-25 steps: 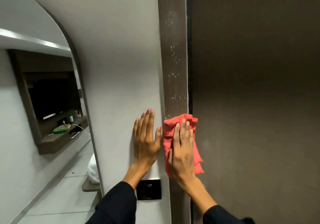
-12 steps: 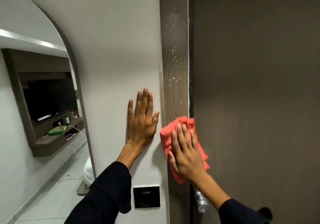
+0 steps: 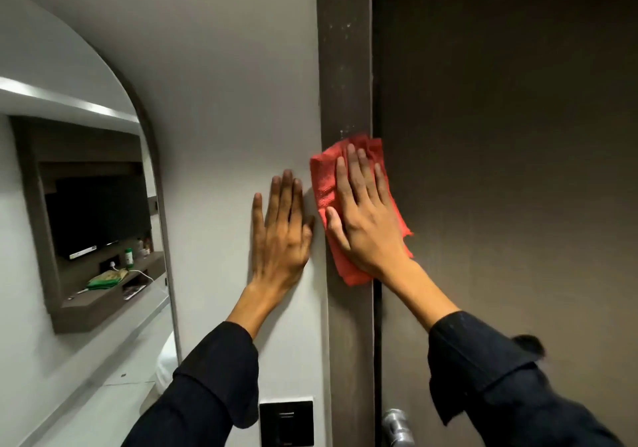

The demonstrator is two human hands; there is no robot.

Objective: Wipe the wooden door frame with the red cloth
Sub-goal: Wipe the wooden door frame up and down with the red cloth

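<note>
I see my right hand pressing flat, fingers spread, on the red cloth, which lies against the wooden door frame. The cloth covers the full width of the frame and goes a little over the edge onto the dark door; much of it is hidden under my palm. My left hand is open and holds nothing, flat on the white wall just beside the frame. Above the cloth the frame carries some pale specks, maybe dust, but the picture is too soft there to tell. Low on the wall a black switch plate is partly behind my left sleeve. A metal door handle is cut off by the bottom edge. At left, an arched mirror reflects a shelf with small things I cannot make out.
</note>
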